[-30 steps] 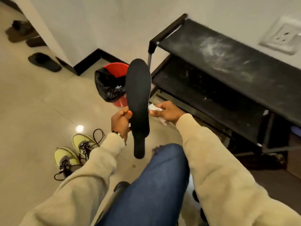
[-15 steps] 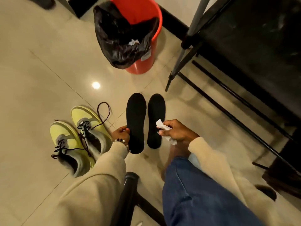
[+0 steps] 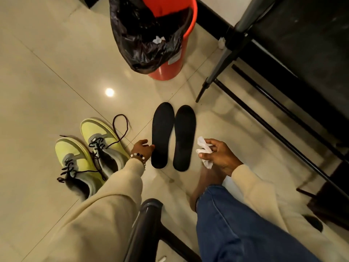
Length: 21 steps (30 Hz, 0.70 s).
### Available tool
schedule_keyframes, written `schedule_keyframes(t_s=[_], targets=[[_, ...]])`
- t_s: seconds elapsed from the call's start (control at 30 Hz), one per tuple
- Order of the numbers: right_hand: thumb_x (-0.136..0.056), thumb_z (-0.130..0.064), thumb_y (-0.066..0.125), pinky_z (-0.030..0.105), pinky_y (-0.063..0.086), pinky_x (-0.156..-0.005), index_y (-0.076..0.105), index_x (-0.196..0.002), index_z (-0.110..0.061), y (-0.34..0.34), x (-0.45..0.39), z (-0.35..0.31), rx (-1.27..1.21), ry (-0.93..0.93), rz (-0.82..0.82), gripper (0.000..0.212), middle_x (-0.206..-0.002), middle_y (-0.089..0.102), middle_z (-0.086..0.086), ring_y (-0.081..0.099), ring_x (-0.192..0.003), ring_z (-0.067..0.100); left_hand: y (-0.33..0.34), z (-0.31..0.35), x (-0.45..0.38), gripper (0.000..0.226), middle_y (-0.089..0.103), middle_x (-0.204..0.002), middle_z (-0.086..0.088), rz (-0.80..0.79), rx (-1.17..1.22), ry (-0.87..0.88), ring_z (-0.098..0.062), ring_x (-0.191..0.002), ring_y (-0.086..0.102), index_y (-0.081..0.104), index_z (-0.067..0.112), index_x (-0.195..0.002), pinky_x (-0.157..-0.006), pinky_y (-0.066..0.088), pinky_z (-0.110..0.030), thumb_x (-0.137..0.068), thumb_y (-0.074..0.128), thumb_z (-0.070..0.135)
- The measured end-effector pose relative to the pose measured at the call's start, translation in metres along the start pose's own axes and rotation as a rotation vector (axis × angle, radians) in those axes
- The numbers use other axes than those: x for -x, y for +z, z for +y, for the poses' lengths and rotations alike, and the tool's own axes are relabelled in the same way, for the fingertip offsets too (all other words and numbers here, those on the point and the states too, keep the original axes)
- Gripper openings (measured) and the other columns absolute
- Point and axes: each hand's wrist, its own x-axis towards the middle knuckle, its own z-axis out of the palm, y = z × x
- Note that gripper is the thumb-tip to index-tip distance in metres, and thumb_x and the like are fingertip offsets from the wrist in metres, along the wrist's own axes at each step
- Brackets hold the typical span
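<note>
Evidently, one red bin [image 3: 170,70] stood on the floor [image 3: 56,72], with two yellow sneakers [image 3: 88,154] off to its left and two black insoles [image 3: 162,135] flat, side by side, before it. The left hand [image 3: 142,149], fingers loosely spread, touched one insole's edge. The right hand [image 3: 221,156] pinched one crumpled tissue [image 3: 203,148], which a slack pinch could probably drop short of the bin.

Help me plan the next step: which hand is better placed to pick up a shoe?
Left. The left hand is free and sits next to the shoes; the right hand pinches a tissue, beyond both insoles.
</note>
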Motion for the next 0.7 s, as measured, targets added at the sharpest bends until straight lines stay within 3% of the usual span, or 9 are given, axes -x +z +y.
schedule_keyframes(t_s=[0.13, 0.23, 0.3, 0.37, 0.4, 0.53, 0.7], targets=[[-0.077, 0.007, 0.070, 0.039, 0.055, -0.071, 0.053, -0.109, -0.022, -0.019, 0.039, -0.021, -0.134, -0.055, 0.085, 0.046, -0.106, 0.065, 0.018, 0.066, -0.091, 0.033, -0.011, 0.018, 0.030, 0.045, 0.063, -0.123, -0.013, -0.055, -0.102, 0.058, -0.031, -0.110, 0.061, 0.055, 0.019, -0.130, -0.098, 0.049, -0.048, -0.087, 0.068, 0.022], [-0.078, 0.013, 0.065, 0.034, 0.056, -0.064, 0.058, -0.100, -0.009, -0.032, 0.077, -0.038, -0.221, -0.115, 0.141, 0.032, -0.097, 0.067, 0.023, 0.069, -0.077, 0.032, -0.009, 0.047, 0.079, 0.034, 0.066, -0.115, -0.012, -0.086, -0.154, 0.224, -0.029, -0.101, 0.064, 0.061, 0.018, -0.123, -0.092, 0.054, -0.043, -0.089, 0.063, 0.022], [-0.079, 0.016, 0.062, 0.028, 0.056, -0.062, 0.061, -0.097, 0.000, -0.041, 0.109, -0.048, -0.277, -0.150, 0.198, 0.024, -0.091, 0.066, 0.022, 0.068, -0.067, 0.023, 0.000, 0.070, 0.121, 0.032, 0.068, -0.108, -0.012, -0.121, -0.188, 0.349, -0.024, -0.088, 0.066, 0.064, 0.016, -0.122, -0.078, 0.057, -0.035, -0.091, 0.062, 0.023], [-0.080, 0.015, 0.061, 0.020, 0.054, -0.059, 0.062, -0.099, 0.006, -0.052, 0.142, -0.054, -0.368, -0.184, 0.249, 0.021, -0.087, 0.066, 0.017, 0.068, -0.062, 0.015, 0.012, 0.095, 0.165, 0.029, 0.069, -0.095, -0.011, -0.184, -0.179, 0.452, -0.018, -0.069, 0.062, 0.063, 0.012, -0.120, -0.056, 0.049, -0.026, -0.092, 0.061, 0.018], [-0.080, 0.014, 0.062, 0.019, 0.054, -0.060, 0.063, -0.100, 0.008, -0.058, 0.159, -0.054, -0.429, -0.205, 0.268, 0.021, -0.088, 0.067, 0.017, 0.069, -0.065, 0.014, 0.018, 0.106, 0.187, 0.028, 0.068, -0.091, -0.009, -0.216, -0.178, 0.492, -0.017, -0.065, 0.060, 0.063, 0.011, -0.119, -0.053, 0.044, -0.024, -0.092, 0.060, 0.016], [-0.081, 0.008, 0.063, 0.027, 0.052, -0.084, 0.062, -0.108, 0.007, -0.093, 0.232, -0.040, -0.696, -0.312, 0.334, 0.027, -0.099, 0.068, 0.014, 0.067, -0.086, 0.020, 0.048, 0.143, 0.286, 0.025, 0.069, -0.098, -0.001, -0.379, -0.200, 0.653, -0.014, -0.072, 0.062, 0.062, 0.018, -0.116, -0.060, 0.042, -0.025, -0.091, 0.060, 0.014], [-0.078, 0.023, 0.050, 0.021, 0.052, -0.082, 0.055, -0.119, 0.009, -0.133, 0.324, 0.001, -0.818, -0.451, 0.443, 0.043, -0.108, 0.063, 0.016, 0.060, -0.099, 0.022, 0.100, 0.145, 0.389, 0.009, 0.072, -0.100, 0.002, -0.523, -0.326, 0.816, -0.015, -0.083, 0.068, 0.065, 0.027, -0.096, -0.072, 0.050, -0.029, -0.092, 0.060, 0.020]])
